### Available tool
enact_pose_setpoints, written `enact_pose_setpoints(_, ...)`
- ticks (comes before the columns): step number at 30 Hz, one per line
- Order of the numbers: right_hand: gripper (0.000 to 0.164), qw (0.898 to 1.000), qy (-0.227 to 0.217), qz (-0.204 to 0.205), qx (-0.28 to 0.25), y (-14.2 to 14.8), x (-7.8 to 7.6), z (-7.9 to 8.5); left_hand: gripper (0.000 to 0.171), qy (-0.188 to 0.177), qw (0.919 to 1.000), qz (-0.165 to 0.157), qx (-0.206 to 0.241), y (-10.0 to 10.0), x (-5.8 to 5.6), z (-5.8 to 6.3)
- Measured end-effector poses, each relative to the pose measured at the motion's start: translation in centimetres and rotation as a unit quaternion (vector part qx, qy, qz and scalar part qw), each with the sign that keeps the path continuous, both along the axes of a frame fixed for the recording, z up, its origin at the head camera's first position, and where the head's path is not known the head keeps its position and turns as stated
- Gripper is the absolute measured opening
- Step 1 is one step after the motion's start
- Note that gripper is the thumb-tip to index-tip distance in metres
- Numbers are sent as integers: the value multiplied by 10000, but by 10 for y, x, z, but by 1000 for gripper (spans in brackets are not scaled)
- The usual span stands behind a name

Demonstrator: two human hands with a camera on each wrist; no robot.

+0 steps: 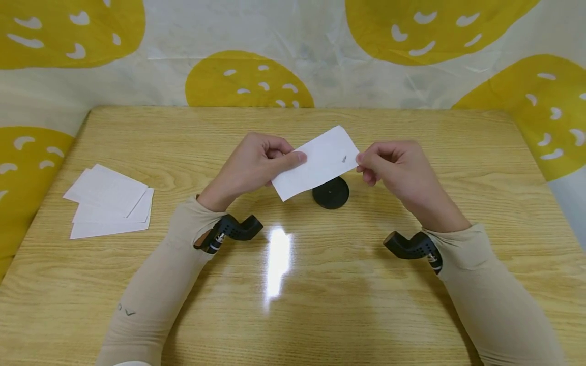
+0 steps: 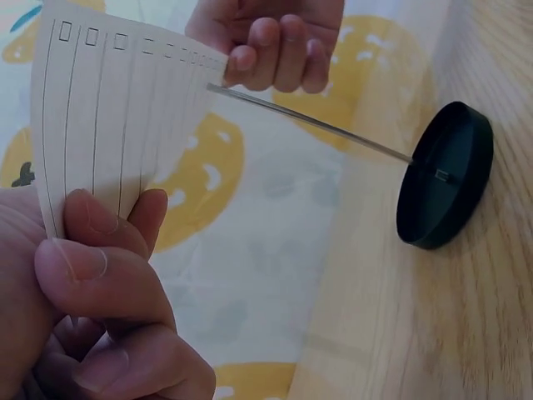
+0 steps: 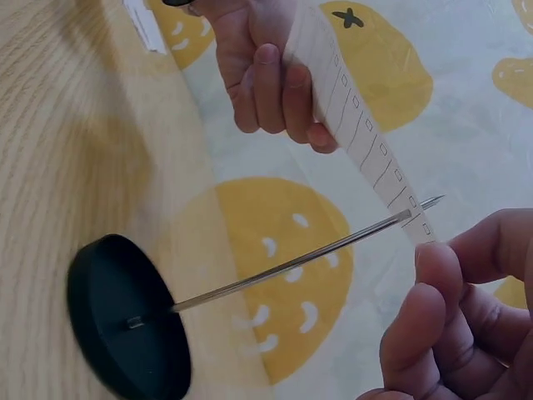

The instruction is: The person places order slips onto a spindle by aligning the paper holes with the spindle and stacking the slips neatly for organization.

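From my head view, the white paper slip [image 1: 316, 165] hides most of the bill spike [image 1: 331, 195]; left hand [image 1: 258, 162] and right hand [image 1: 398, 168] pinch the slip's ends over the desk [image 1: 329, 284], loose papers [image 1: 110, 203] lying leftward. Left wrist: I see ruled lines, the right hand cropped. Right wrist: the tip [image 3: 433, 202] pierces the slip.

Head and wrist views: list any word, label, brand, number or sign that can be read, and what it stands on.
No readable words, brands or numbers.
"X"-like dark sign: on the patterned cloth.
Small marking: on the left sleeve; too small to read for sure.
Held paper slip: ruled lines and small boxes, no legible text.
Loose papers: nothing legible.
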State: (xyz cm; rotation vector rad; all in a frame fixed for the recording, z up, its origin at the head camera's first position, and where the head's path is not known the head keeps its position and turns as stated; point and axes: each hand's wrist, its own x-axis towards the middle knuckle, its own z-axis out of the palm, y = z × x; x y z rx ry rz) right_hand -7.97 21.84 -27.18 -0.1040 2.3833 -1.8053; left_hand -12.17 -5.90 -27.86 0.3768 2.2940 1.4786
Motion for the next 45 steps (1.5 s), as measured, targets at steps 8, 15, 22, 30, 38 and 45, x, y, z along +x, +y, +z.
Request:
enact_pose_setpoints(8,23,9994,-176,150,241,4,-2,0,25,39,9999,-114,-31,0,-3,-1)
enact_pose_setpoints(15,22,9953,-446,443,731,10,-2,2,25,104,9995,-271,-110,1,-3,-6)
enact_pose_setpoints(22,26,9910,-680,577,1002,12,1,4,24,244,9978,-558,-262,1,-2,-10)
enact_pose_setpoints(30,29,9876,-712,809,1145,14,0,-7,23,371,9955,-774,-394,3,-1,-16)
enact_pose_setpoints(38,32,9819,-1034,811,1362,14,1,-16,22,237,9939,-971,-475,2,-3,-24)
enact_pose_setpoints(45,32,9739,-1112,921,1751,15,0,-24,23,258,9920,-1065,-631,3,-5,-33)
